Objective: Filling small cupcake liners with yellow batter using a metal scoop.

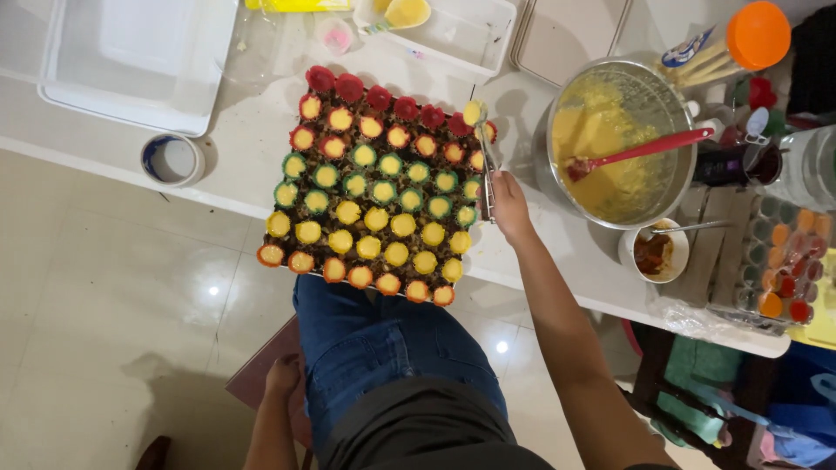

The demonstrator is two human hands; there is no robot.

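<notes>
Two hands: right hand grips tongs at the cup tray's right edge; left hand, fingers curled, rests on near stool.

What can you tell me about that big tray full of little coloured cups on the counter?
The tray is dark, square and sits at an angle on the white counter's near edge, partly overhanging the person's lap. It carries rows of small cups grouped by colour: red at the far side, then red-orange, green, yellow and orange nearest. Most hold pale yellow batter; the farthest red ones look unfilled. The right hand rests at its right edge, holding a metal utensil over the cups.
</notes>
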